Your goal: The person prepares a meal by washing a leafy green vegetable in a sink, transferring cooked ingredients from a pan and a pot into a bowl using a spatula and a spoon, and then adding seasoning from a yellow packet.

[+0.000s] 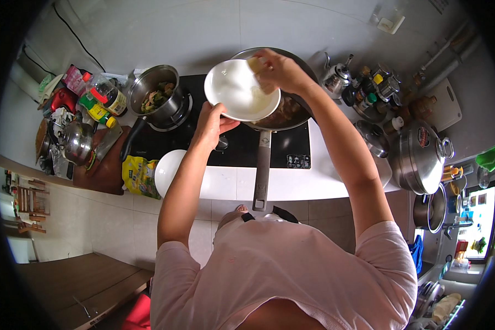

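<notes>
My left hand (214, 123) grips the lower left rim of a white bowl (231, 90), which is tilted above a frying pan (301, 119). Inside the bowl, on its right side, my right hand (282, 72) holds a yellowish thing (262, 74), blurred, which may be a sponge or a piece of food. Dark brown food (288, 110) lies in the pan, partly hidden by the bowl and my right arm. The pan's long handle (262, 173) points towards my body.
Left on the black hob (239, 144) is a steel pot (134, 97) of vegetables. A white plate (169, 169) and yellow packet (138, 175) lie at the counter edge. A cleaver (108, 142) is further left. Bottles, a steel kettle (336, 78) and a large steamer (416, 156) stand right.
</notes>
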The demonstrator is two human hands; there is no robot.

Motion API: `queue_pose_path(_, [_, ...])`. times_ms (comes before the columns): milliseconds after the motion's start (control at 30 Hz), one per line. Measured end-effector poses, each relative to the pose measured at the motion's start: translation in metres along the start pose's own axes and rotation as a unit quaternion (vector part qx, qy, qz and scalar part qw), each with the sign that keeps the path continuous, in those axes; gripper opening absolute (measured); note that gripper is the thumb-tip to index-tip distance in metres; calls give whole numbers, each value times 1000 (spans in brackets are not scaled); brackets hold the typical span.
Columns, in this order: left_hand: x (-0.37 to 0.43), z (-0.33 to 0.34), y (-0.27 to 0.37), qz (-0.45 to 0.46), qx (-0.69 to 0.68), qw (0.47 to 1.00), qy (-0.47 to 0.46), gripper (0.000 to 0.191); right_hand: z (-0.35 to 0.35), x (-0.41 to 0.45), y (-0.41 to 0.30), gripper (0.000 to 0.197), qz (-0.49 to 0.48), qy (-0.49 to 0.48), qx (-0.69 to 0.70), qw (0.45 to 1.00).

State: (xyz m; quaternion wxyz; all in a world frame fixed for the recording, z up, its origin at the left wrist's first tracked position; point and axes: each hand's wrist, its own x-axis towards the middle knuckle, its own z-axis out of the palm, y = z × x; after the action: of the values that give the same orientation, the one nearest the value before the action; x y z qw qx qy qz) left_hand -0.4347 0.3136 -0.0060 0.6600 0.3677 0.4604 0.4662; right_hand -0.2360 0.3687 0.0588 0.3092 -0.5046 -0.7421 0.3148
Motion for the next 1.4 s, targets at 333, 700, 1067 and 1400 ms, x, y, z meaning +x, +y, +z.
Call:
queue_pose_path(333, [5,-44,15,8,-18,1000,24,45,43,-5,62,47,118,-109,-315,935])
queue_pose_path(700, [14,8,43,-26,-40,988,-145,33,-21,-79,9,38,139,178,224,948])
queue_pose_path(1067, [-78,287,-9,-69,38,912,-403,42,-144,-334,17,26,200,437,322,816])
queue_pose_path(1400, [-202,500,-137,-134,23,823,-552,47,-289,-660,124,19,176,656,376,630])
